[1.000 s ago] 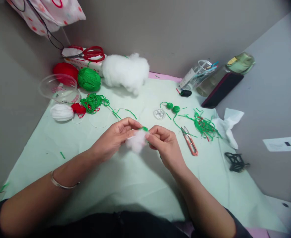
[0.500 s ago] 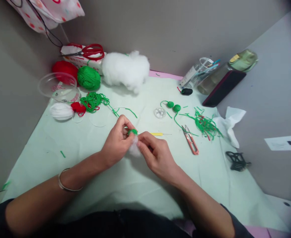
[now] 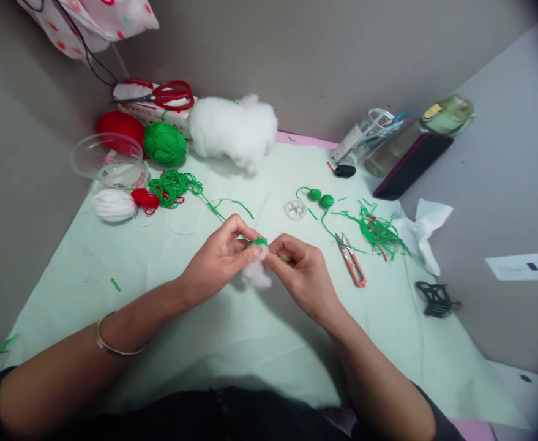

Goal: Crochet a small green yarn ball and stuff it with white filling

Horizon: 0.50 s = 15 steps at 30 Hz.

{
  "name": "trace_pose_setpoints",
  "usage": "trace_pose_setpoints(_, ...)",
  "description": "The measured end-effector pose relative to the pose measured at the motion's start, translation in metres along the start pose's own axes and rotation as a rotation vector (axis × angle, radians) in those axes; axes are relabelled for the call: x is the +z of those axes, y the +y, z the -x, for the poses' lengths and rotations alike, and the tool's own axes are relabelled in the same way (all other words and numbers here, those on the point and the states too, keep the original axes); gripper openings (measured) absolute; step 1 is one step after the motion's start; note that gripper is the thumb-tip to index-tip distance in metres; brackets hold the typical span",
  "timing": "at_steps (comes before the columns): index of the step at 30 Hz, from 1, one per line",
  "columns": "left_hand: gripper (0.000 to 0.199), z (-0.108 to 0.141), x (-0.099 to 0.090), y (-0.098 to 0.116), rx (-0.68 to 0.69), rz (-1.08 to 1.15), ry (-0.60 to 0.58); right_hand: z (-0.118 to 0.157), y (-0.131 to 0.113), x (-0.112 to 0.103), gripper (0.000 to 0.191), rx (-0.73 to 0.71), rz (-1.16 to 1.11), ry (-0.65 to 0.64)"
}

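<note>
A small green crochet piece point(image 3: 260, 241) is pinched between the thumb and fingers of my left hand point(image 3: 225, 252). White fibre stuffing point(image 3: 256, 274) hangs below it in a loose tuft, touching my left thumb. My right hand point(image 3: 298, 263) is closed, its thumb and index fingertips together at the right edge of the stuffing. A short bit of green shows between the right fingers; I cannot make out where it leads. From the left hand, green yarn point(image 3: 213, 209) runs back to a tangled green heap point(image 3: 174, 188).
Behind lie a big stuffing wad point(image 3: 232, 130), a green yarn ball point(image 3: 164, 144) and red-handled scissors point(image 3: 173, 95). To the right are two green crocheted balls point(image 3: 326, 201), a small round clear container point(image 3: 295, 210), thread snips point(image 3: 352, 262), yarn scraps point(image 3: 381, 229) and a bottle point(image 3: 395, 147).
Both hands have shifted slightly right with the green piece and stuffing. The tuft hangs more in view. The yellow crochet hook seen beyond the right hand is now hidden.
</note>
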<state>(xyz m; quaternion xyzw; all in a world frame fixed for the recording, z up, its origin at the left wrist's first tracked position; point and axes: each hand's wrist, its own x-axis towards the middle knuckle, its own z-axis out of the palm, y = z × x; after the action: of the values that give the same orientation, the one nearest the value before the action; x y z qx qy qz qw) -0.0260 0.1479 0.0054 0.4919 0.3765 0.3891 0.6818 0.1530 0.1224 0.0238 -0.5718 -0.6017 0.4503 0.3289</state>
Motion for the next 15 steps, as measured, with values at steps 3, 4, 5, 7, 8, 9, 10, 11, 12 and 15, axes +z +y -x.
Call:
trace_pose_setpoints(3, 0.021, -0.002, 0.002, -0.004, 0.085, -0.063, 0.066, 0.005, -0.005, 0.0, 0.014, -0.048, 0.041, -0.105)
trace_pose_setpoints(4, 0.02, -0.002, 0.003, -0.005, 0.118, -0.104, 0.109, 0.007, -0.007, 0.002, 0.013, -0.059, 0.04, -0.129)
trace_pose_setpoints(5, 0.021, -0.002, 0.004, -0.006, 0.148, -0.144, 0.154, 0.008, -0.008, 0.004, 0.013, -0.059, 0.026, -0.143)
trace_pose_setpoints(7, 0.021, -0.001, 0.006, -0.008, 0.166, -0.198, 0.216, 0.008, -0.009, 0.009, 0.016, -0.029, -0.046, -0.139)
trace_pose_setpoints(8, 0.021, -0.001, 0.006, -0.008, 0.148, -0.203, 0.218, 0.008, -0.009, 0.011, 0.019, -0.001, -0.096, -0.127)
trace_pose_setpoints(9, 0.019, 0.0, 0.006, -0.007, 0.113, -0.193, 0.201, 0.006, -0.008, 0.013, 0.021, 0.028, -0.142, -0.111)
trace_pose_setpoints(10, 0.017, 0.001, 0.005, -0.006, 0.066, -0.171, 0.171, 0.005, -0.007, 0.014, 0.023, 0.051, -0.175, -0.087)
trace_pose_setpoints(11, 0.015, 0.002, 0.003, -0.004, 0.02, -0.14, 0.133, 0.003, -0.005, 0.014, 0.025, 0.061, -0.19, -0.055)
trace_pose_setpoints(12, 0.013, 0.002, 0.002, -0.002, -0.018, -0.1, 0.097, 0.001, -0.003, 0.013, 0.026, 0.062, -0.187, -0.024)
trace_pose_setpoints(15, 0.02, 0.001, -0.003, 0.002, -0.085, 0.041, 0.029, -0.004, 0.002, 0.007, 0.028, 0.044, -0.156, 0.038)
